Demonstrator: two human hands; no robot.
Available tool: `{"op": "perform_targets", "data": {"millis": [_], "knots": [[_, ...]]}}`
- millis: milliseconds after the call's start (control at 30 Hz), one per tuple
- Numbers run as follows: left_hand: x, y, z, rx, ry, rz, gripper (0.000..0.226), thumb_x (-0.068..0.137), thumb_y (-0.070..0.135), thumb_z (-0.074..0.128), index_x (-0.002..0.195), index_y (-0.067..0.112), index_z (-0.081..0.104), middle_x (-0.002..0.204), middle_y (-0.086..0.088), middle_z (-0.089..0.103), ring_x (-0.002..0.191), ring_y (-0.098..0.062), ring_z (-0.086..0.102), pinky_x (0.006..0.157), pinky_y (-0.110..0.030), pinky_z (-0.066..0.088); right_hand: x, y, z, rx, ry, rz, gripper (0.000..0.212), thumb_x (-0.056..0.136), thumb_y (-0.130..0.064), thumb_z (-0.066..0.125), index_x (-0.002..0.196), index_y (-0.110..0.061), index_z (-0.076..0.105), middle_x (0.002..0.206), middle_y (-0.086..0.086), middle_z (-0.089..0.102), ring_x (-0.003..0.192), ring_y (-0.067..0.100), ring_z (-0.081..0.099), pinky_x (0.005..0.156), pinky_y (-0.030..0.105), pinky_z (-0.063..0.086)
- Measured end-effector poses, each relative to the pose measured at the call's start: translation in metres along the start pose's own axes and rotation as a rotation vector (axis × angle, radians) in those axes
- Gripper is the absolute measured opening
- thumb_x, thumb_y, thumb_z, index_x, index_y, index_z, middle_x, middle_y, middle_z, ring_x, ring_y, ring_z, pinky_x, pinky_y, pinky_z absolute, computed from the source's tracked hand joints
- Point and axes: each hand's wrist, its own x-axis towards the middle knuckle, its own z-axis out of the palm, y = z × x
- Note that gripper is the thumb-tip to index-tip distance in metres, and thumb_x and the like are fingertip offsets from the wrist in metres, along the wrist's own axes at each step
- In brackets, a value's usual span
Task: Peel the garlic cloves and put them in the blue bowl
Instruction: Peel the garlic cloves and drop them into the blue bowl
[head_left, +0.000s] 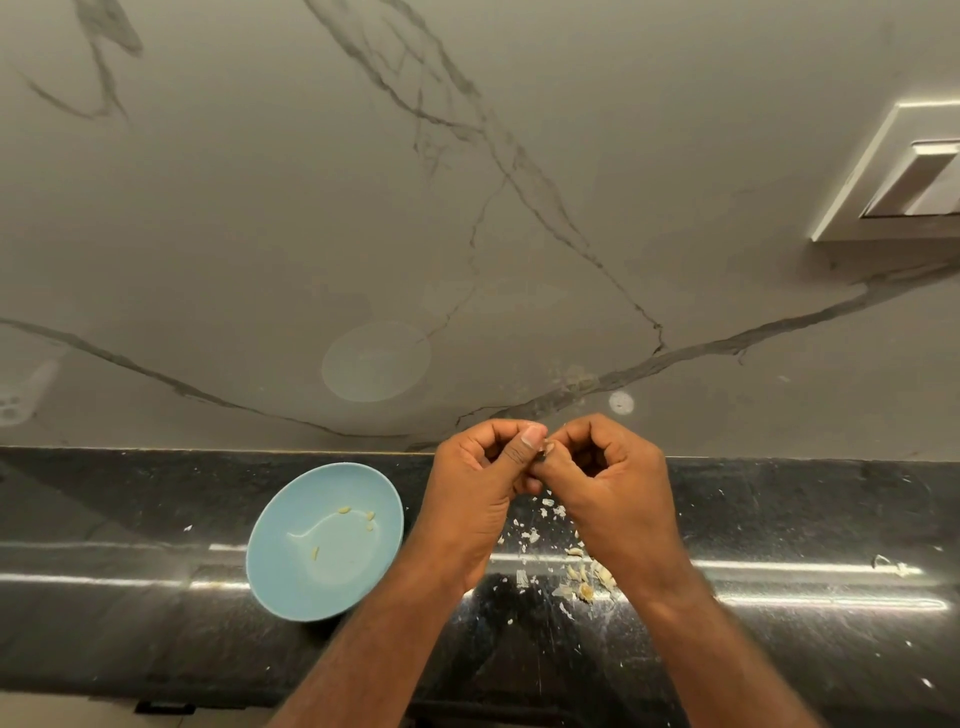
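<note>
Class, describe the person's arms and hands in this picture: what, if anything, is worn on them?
Both are bare: the left hand and right hand wear no gloves, and no rings show. Neither the left forearm nor the right forearm carries a sleeve, watch or bracelet within the frame.

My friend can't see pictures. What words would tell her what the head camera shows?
The left hand and right hand pinch a mostly hidden garlic clove between their fingertips above a black counter. A blue bowl on the left holds a few peeled cloves; peel scraps lie near the right hand.
</note>
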Motion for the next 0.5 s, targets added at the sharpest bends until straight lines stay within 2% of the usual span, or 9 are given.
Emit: {"op": "perform_targets", "data": {"millis": [67,200,367,433,500], "knots": [[0.0,-0.001,0.0,-0.021,-0.004,-0.008,0.02,0.084,0.02,0.069,0.095,0.004,0.073,0.079,-0.006,0.07,0.071,-0.012,0.062,0.064,-0.022,0.054,0.002,0.001,0.0,0.053,-0.004,0.053,0.014,0.087,-0.009,0.073,0.075,-0.013,0.068,0.066,0.005,0.07,0.058,0.022,0.063,0.056,0.03,0.055],[0.001,-0.001,-0.001,-0.092,-0.029,-0.053,0.023,0.082,0.021,0.067,0.097,0.005,0.071,0.077,-0.007,0.068,0.068,-0.012,0.062,0.064,-0.022,0.055,0.005,0.003,-0.001,0.199,-0.005,0.183,0.016,0.09,-0.006,0.067,0.075,-0.011,0.067,0.061,0.002,0.067,0.056,0.011,0.059,0.053,0.023,0.05],[0.001,-0.002,-0.004,-0.141,-0.02,-0.085,0.023,0.084,0.019,0.065,0.101,0.004,0.071,0.078,-0.006,0.067,0.071,-0.013,0.062,0.064,-0.022,0.053,0.01,0.008,-0.005,0.292,0.067,0.23,0.028,0.099,-0.007,0.053,0.076,-0.009,0.068,0.067,0.004,0.065,0.056,0.017,0.057,0.05,0.027,0.047],[0.002,-0.002,-0.004,-0.15,-0.017,-0.088,0.022,0.086,0.015,0.064,0.104,0.003,0.07,0.08,-0.007,0.069,0.072,-0.013,0.064,0.064,-0.021,0.055,0.012,0.009,-0.009,0.244,0.088,0.215,0.03,0.101,-0.015,0.053,0.078,-0.008,0.07,0.07,0.006,0.067,0.058,0.017,0.058,0.051,0.027,0.049],[0.002,-0.002,-0.005,-0.16,-0.016,-0.091,0.019,0.09,0.01,0.062,0.105,0.001,0.069,0.083,-0.009,0.07,0.073,-0.015,0.066,0.066,-0.022,0.056,0.013,0.011,-0.013,0.084,0.111,0.161,0.022,0.096,-0.023,0.064,0.078,-0.014,0.071,0.069,0.005,0.068,0.06,0.014,0.06,0.055,0.026,0.052]]}}
